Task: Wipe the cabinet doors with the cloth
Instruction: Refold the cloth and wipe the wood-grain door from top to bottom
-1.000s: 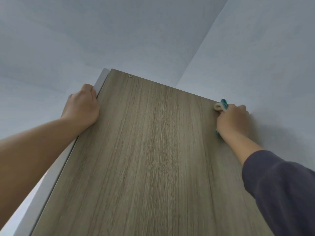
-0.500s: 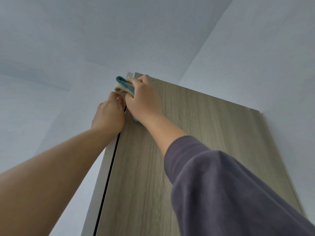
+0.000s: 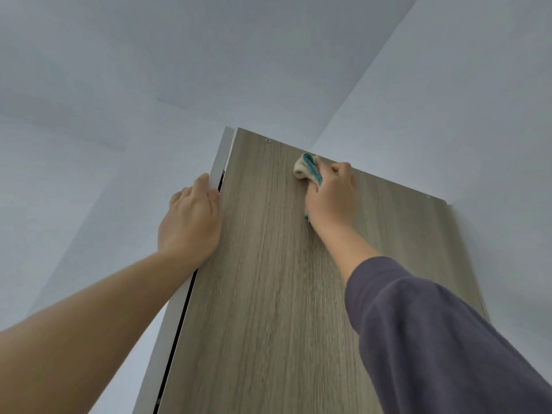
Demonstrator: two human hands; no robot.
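A tall wood-grain cabinet door point(image 3: 268, 294) rises up the middle of the head view toward the ceiling. My right hand point(image 3: 331, 195) presses a bunched teal and cream cloth point(image 3: 307, 170) against the door near its top edge, a little right of the top left corner. My left hand point(image 3: 191, 219) grips the door's left edge, fingers wrapped around the white side strip point(image 3: 222, 162). A dark gap runs down along that edge.
A white ceiling point(image 3: 209, 55) lies above and a white wall point(image 3: 478, 130) meets the door's right side. Another white wall point(image 3: 59, 219) is on the left. Small screws point(image 3: 268, 140) sit near the door's top corners.
My right hand swept the cloth from the door's top right corner to the top left corner, then back right toward the middle. My left hand stayed on the left edge.
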